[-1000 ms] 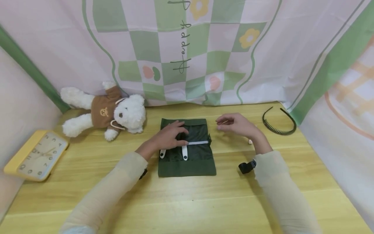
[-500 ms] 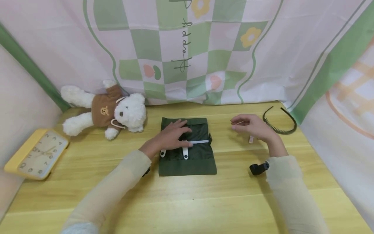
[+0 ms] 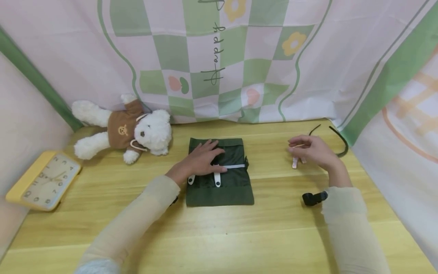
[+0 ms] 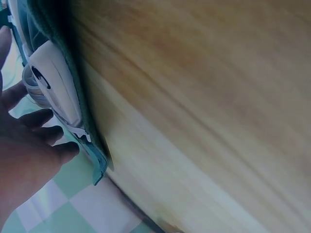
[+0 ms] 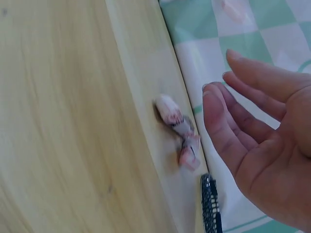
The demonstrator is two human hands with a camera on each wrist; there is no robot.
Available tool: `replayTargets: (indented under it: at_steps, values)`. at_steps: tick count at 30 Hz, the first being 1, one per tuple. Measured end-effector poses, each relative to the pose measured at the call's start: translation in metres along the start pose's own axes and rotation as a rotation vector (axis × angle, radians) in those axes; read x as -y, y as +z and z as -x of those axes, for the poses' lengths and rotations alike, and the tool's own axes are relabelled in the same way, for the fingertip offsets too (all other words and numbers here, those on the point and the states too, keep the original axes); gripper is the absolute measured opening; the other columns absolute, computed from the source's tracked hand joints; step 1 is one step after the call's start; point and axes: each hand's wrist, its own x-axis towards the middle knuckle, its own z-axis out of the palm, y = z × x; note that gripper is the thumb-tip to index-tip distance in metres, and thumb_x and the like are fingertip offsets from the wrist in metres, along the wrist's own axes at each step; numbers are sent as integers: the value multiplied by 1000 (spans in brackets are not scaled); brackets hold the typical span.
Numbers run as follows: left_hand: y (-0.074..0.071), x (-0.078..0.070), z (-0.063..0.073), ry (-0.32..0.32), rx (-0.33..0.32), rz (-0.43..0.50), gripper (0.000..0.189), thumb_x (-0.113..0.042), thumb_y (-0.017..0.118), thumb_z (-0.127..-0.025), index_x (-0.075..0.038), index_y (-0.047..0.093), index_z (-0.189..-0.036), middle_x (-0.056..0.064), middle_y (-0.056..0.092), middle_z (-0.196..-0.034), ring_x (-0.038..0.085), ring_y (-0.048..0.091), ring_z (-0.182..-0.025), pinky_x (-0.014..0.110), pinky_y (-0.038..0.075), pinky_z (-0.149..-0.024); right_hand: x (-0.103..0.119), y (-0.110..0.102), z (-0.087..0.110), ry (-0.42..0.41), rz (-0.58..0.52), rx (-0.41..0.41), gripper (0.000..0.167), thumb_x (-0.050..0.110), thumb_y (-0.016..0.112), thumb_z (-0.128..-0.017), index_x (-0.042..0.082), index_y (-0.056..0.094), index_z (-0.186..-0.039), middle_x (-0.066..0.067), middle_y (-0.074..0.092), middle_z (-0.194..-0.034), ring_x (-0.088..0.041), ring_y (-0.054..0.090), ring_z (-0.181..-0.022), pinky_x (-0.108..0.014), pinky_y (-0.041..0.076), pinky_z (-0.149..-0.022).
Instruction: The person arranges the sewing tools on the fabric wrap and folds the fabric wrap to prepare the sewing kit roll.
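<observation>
A dark green fabric organizer (image 3: 219,196) lies flat on the table, with white straps bearing black snaps (image 3: 217,179) and a pale band (image 3: 234,166) across it. My left hand (image 3: 202,158) rests on its upper left part with the fingers spread. In the left wrist view, a white piece (image 4: 57,80) and what looks like a coiled cable (image 4: 35,87) show beside the fingers. My right hand (image 3: 315,150) hovers at the right, fingers loosely bent and holding nothing. Just beside it lies a small pink-and-white patterned item (image 5: 177,124), its kind unclear, possibly a twisted fabric hair tie.
A black toothed headband (image 3: 342,142) lies behind my right hand, partly hidden by it. A white plush bear (image 3: 155,131) in a brown top lies at the back left. Near it stands a yellow clock (image 3: 48,182). A checked cloth (image 3: 236,91) hangs along the table's back edge.
My right hand has moved right, away from the organizer, to above the pink-and-white item and in front of the headband. My left hand has stayed on the organizer almost unmoved.
</observation>
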Motion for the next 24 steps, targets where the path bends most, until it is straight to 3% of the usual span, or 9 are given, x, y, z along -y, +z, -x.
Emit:
replayTargets:
  at_steps: [6,20,24]
  values:
    - [-2,-2,0,-19,10,-8,72,-60,54,-99,-21,39,-157,11,11,-169,31,1,-155,55,6,-122,-9,-4,2,31,-39,-5,53,19,68,-100,-8,49,-142,-28,54,-133,-18,68,-95,-34,59,-80]
    - [0,-4,-3,-18,32,-22,69,-57,55,-100,-18,40,-156,13,11,-169,33,2,-155,56,7,-122,-17,-9,3,35,51,47,54,14,74,-94,-7,54,-139,-27,55,-134,-20,66,-93,-31,57,-77]
    - [1,-5,-2,-20,33,-14,69,-56,56,-101,-18,40,-156,13,10,-169,33,1,-155,55,6,-122,-15,-7,2,35,116,42,53,16,74,-94,-6,56,-139,-28,55,-135,-24,65,-100,-31,56,-79]
